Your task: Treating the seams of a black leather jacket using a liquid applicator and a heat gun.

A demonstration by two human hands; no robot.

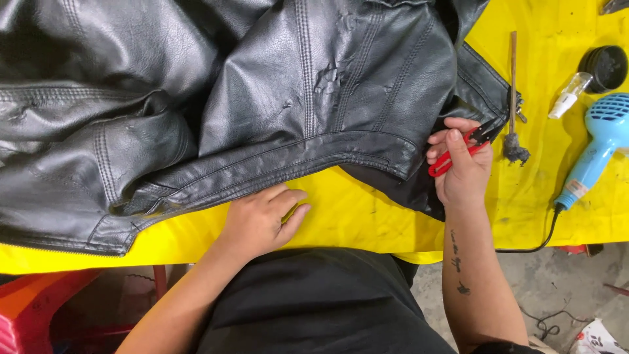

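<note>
Both hands are in view, and I take the black leather jacket [262, 98] as my landmark throughout. Left hand [262, 219] rests flat on the yellow surface [354, 210] just below the jacket's hem band, fingers loosely spread, holding nothing; its fingertips lie near the hem, though I cannot tell whether they touch it. Right hand [462, 167] sits at the jacket's lower right corner, fingers closed around red-handled thread snips [458, 152], whose dark blades point up toward the corner edge. I note cracked, peeling patches on the jacket's middle panel. To the right of the jacket lies a thin stick brush [512, 98] with a dark tip. Further right again I see a small clear spray bottle [569, 96], a round black tin [606, 67] and a blue hair dryer [599, 144], its cord trailing off the surface edge.
</note>
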